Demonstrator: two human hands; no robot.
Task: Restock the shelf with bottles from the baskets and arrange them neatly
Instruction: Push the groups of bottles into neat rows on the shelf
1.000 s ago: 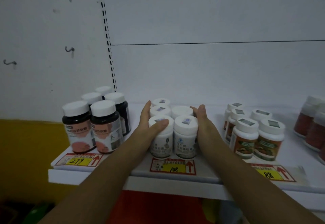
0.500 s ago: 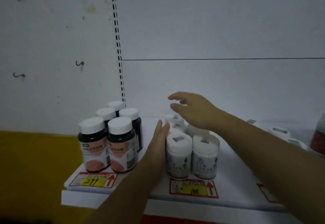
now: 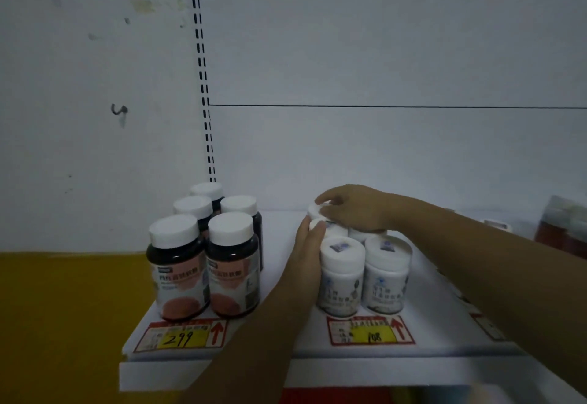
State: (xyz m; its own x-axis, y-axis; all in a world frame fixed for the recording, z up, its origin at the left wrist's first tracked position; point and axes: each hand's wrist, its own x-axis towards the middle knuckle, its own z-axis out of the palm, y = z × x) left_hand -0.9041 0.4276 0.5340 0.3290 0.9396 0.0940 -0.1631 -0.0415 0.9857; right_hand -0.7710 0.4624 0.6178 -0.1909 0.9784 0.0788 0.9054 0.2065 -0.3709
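A cluster of small white bottles stands on the white shelf (image 3: 286, 353); the two front ones (image 3: 341, 279) (image 3: 386, 276) have stickers on their caps. My left hand (image 3: 306, 257) lies flat, fingers straight, against the left side of the cluster. From the right, my right hand (image 3: 355, 210) comes over the cluster, its fingers curled on the cap of the rear left white bottle (image 3: 314, 211). This hand hides the other rear bottles.
Several dark bottles with white caps and pink labels (image 3: 178, 267) stand in a group to the left, above a 299 price tag (image 3: 181, 337). A 108 tag (image 3: 370, 332) sits below the white bottles. Blurred red-brown bottles (image 3: 562, 229) are at the far right. A slotted upright (image 3: 203, 86) runs up the back wall.
My right hand left the right side of the cluster, rose above it and came down on the rear bottle's cap. My left hand stayed against the left side. The view shifted right.
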